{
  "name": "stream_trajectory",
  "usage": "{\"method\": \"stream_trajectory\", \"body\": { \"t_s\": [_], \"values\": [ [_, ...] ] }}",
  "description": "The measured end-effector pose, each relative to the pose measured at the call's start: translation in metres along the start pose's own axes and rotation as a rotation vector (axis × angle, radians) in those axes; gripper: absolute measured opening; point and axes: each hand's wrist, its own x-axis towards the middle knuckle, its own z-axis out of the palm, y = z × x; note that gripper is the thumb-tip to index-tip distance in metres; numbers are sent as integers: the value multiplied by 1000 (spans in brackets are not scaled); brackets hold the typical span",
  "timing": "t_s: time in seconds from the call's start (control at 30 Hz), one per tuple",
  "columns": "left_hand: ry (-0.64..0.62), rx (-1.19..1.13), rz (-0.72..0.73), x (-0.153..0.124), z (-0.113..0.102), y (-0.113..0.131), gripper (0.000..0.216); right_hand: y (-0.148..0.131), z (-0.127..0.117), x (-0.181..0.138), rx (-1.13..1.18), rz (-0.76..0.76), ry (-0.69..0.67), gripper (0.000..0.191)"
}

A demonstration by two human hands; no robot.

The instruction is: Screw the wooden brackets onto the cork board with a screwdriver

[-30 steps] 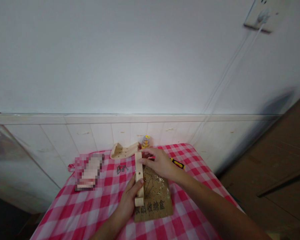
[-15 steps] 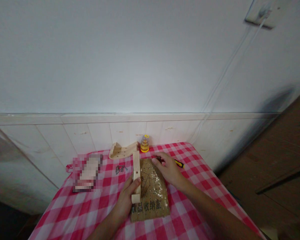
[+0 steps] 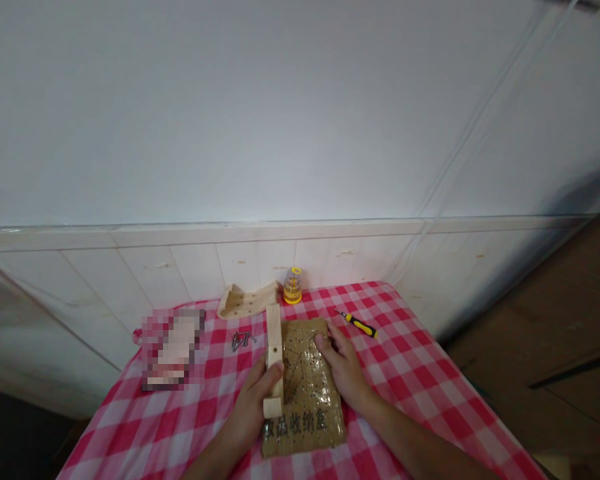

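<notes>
My left hand [image 3: 260, 389] is closed around a pale wooden bar [image 3: 275, 333] with a screw hole and a short block at its near end. The bar lies along the left side of a brown cardboard piece [image 3: 315, 383], which is covered in shiny tape, dotted with small holes and printed with dark characters. My right hand [image 3: 347, 367] grips the cardboard's right edge, thumb on top and fingers partly hidden beneath. Beyond that hand lies a yellow and black screwdriver [image 3: 360, 325]. Several dark screws [image 3: 243, 341] are heaped left of the bar.
A curved wooden piece with holes [image 3: 247, 303] rests near the wall, beside a clear and yellow container [image 3: 293, 287]. At left is a blurred-out flat object [image 3: 175, 347]. A red and white checked cloth [image 3: 405, 373] covers the table, which meets the panelled wall [image 3: 325, 260].
My right hand has come down from the cardboard's far end onto its right edge and gripped it. The screwdriver now shows fully. My left hand keeps its hold on the bar.
</notes>
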Motion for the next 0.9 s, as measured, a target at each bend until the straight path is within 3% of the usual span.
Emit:
{"method": "stream_trajectory", "body": {
  "t_s": [0.13, 0.9],
  "values": [
    [42, 76, -1, -1, -1, 2, 55, 0, -1, 1, 36, 4, -2, 43],
    [-32, 80, -48, 3, -9, 0, 64, 5, -4, 1, 38, -15, 25, 40]
  ]
}}
